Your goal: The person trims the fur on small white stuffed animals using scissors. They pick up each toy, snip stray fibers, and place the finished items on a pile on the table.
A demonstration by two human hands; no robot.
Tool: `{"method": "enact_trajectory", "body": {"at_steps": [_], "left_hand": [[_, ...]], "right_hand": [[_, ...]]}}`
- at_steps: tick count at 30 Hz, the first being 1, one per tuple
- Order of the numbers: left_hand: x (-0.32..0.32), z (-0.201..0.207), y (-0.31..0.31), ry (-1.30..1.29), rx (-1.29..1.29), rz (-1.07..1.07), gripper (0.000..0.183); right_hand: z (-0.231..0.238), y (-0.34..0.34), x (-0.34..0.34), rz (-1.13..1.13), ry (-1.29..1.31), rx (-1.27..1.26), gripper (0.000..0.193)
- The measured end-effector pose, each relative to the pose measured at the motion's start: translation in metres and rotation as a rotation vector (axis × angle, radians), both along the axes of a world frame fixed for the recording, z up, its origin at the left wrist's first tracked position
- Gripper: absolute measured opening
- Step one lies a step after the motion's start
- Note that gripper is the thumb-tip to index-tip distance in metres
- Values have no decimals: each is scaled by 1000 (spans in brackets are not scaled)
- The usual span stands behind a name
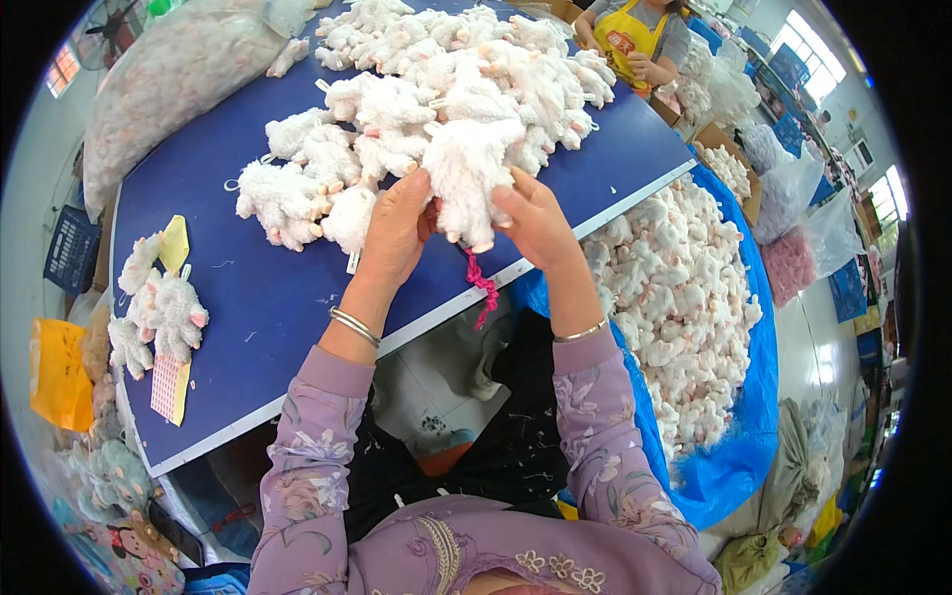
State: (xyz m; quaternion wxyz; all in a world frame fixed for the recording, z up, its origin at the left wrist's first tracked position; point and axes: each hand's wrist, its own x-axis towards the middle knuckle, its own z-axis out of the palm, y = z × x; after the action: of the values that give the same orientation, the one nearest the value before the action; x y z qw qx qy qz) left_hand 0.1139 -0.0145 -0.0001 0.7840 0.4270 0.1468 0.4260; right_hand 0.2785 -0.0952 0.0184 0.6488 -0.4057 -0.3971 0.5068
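A: Grip?
B: Left fingers and right fingers both clamped on the sides of a white fluffy plush animal, held over the flat blue surface with pale edging, close to its near edge. Grip depth hidden.

A: Main risk?
B: Slip, I'd say. Thick fleece could mask a shallow pinch. If one side lets go, it could swing or drop off the near edge.

A: Knotted magenta cord below?
B: Hangs by the near edge. Can't tell if it's fixed to the animal. If so, a snag on the edging could yank the grip.

A: Further out?
B: Heap of similar white plush animals just beyond. Stray white loops there could hook and drag neighbours. Near right, blue plastic sack full of small white plush pieces. Anything dropped in would be hard to spot: same colour.

A: Left side?
B: A few pale plush animals beside a yellow card and a red-gridded sheet. Well apart; mix-up unlikely unless knocked.
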Motion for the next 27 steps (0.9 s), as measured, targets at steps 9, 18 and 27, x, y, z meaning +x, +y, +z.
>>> {"method": "enact_trajectory", "body": {"at_steps": [9, 18, 27], "left_hand": [[2, 6, -10, 187, 86, -73, 48], [-1, 15, -4, -52, -178, -153, 42], [-2, 2, -2, 378, 109, -105, 29]], "right_hand": [[17, 1, -32, -376, -1183, 581, 17], [1, 3, -2, -385, -396, 112, 22], [-2, 3, -17, -309, -459, 37, 23]]}}
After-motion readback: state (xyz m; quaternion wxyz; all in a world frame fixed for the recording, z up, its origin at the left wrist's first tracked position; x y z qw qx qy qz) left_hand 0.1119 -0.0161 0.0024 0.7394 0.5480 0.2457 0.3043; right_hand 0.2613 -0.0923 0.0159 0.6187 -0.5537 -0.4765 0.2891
